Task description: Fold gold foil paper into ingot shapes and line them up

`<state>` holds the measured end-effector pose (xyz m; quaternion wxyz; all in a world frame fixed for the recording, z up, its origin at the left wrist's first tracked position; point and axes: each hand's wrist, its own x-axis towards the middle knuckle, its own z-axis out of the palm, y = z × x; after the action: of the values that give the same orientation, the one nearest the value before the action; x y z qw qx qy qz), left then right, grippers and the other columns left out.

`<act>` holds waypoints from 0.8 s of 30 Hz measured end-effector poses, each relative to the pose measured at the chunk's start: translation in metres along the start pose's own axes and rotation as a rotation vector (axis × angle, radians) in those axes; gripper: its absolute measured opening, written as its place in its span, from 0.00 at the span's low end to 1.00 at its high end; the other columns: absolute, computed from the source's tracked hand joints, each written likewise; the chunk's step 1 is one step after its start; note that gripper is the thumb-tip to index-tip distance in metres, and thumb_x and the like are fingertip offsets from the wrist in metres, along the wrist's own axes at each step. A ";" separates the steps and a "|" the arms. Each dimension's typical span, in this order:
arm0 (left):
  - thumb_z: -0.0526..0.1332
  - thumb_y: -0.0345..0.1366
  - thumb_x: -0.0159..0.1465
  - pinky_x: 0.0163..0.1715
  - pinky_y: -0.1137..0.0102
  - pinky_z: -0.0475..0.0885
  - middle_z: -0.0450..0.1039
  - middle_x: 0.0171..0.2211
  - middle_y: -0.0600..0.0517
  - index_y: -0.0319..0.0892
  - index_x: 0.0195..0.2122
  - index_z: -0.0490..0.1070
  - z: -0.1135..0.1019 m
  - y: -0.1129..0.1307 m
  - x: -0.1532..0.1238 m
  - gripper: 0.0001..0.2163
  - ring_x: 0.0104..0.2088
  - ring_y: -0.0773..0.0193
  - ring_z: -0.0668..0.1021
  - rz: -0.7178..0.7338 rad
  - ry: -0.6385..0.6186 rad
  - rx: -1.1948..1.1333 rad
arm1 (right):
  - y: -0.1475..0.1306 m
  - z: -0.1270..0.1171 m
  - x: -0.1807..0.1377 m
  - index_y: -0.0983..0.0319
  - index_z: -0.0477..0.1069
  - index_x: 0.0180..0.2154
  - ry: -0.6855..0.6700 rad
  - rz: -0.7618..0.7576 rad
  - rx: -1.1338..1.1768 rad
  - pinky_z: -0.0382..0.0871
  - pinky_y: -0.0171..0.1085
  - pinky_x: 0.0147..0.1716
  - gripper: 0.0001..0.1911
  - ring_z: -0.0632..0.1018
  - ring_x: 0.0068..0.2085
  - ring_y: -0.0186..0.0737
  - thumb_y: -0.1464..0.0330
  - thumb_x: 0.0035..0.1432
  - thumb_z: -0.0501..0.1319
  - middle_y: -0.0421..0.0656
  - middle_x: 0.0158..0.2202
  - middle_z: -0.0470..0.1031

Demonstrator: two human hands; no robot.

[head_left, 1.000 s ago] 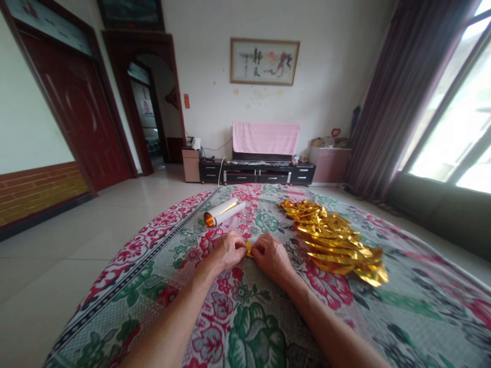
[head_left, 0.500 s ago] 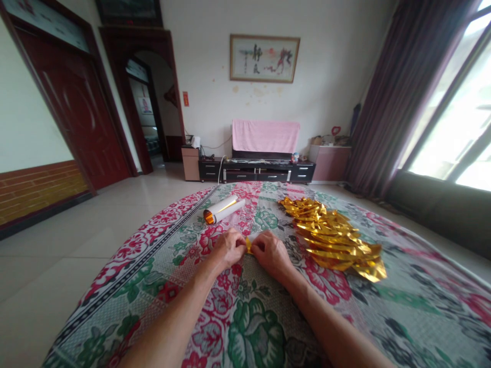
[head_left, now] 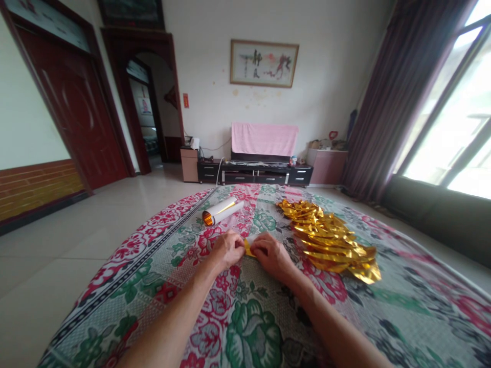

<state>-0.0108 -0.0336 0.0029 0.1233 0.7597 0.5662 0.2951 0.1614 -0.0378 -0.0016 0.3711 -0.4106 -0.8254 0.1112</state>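
Observation:
My left hand [head_left: 227, 249] and my right hand [head_left: 273, 255] rest close together on the flowered cloth [head_left: 245, 327]. Both pinch a small piece of gold foil paper [head_left: 249, 249] that lies between their fingertips; most of it is hidden by the fingers. A heap of folded gold foil pieces [head_left: 330, 240] lies to the right of my right hand. A white roll of gold foil [head_left: 222, 211] lies on the cloth beyond my left hand.
The cloth covers a round surface whose edge [head_left: 126, 255] curves along the left, with tiled floor [head_left: 57, 255] beyond. A low TV cabinet [head_left: 255, 174] with a pink cover stands at the far wall. Dark curtains [head_left: 383, 102] and a window are at the right.
Both hands stay on the small gold foil piece with only slight finger movement. The view has shifted a little.

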 end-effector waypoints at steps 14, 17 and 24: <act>0.57 0.29 0.52 0.36 0.71 0.68 0.72 0.33 0.49 0.40 0.28 0.74 0.001 0.000 0.000 0.06 0.35 0.64 0.74 0.021 0.011 -0.010 | -0.010 -0.002 -0.003 0.63 0.69 0.26 0.022 0.059 -0.091 0.61 0.31 0.31 0.02 0.69 0.31 0.33 0.73 0.49 0.58 0.39 0.26 0.67; 0.57 0.28 0.52 0.36 0.71 0.68 0.72 0.33 0.49 0.40 0.28 0.74 0.000 0.001 -0.001 0.07 0.35 0.64 0.74 0.020 0.007 -0.007 | -0.009 -0.001 -0.003 0.62 0.70 0.28 0.016 0.011 -0.081 0.62 0.32 0.36 0.04 0.70 0.34 0.35 0.74 0.49 0.57 0.41 0.30 0.69; 0.58 0.27 0.52 0.36 0.71 0.68 0.72 0.32 0.49 0.40 0.27 0.74 0.002 -0.001 0.000 0.05 0.35 0.64 0.74 0.030 0.015 -0.023 | -0.006 0.003 -0.003 0.62 0.74 0.26 0.024 0.006 -0.068 0.63 0.33 0.39 0.08 0.71 0.37 0.35 0.75 0.51 0.56 0.42 0.31 0.72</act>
<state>-0.0103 -0.0334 0.0012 0.1232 0.7645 0.5522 0.3090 0.1566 -0.0430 -0.0026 0.3664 -0.4270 -0.8229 0.0792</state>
